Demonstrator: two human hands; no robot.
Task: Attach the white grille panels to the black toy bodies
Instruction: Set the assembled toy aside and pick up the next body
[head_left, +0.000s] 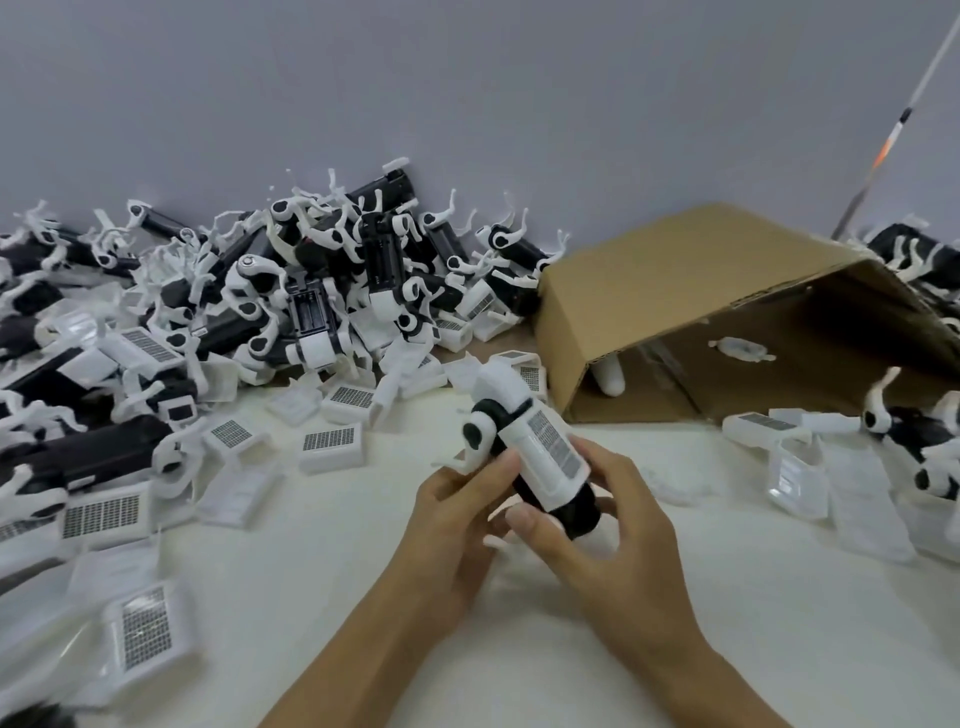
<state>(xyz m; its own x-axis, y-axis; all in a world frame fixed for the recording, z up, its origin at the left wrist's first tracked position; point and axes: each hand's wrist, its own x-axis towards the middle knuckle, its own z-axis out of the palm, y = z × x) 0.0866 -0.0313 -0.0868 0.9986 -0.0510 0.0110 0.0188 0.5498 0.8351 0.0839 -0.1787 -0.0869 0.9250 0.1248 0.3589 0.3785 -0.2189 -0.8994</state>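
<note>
Nearest the camera I see both hands raised just above the white table, gripping one black toy body between them. My left hand curls round its left side, fingertips on the white leg piece; my right hand wraps the lower black end, thumb pressed against it. A white grille panel sits on the body, grille facing up. Loose grille panels lie scattered on the table to the left. Farther back, a tipped cardboard box lies open on the right, and a heap of toy bodies rests against the grey wall.
</note>
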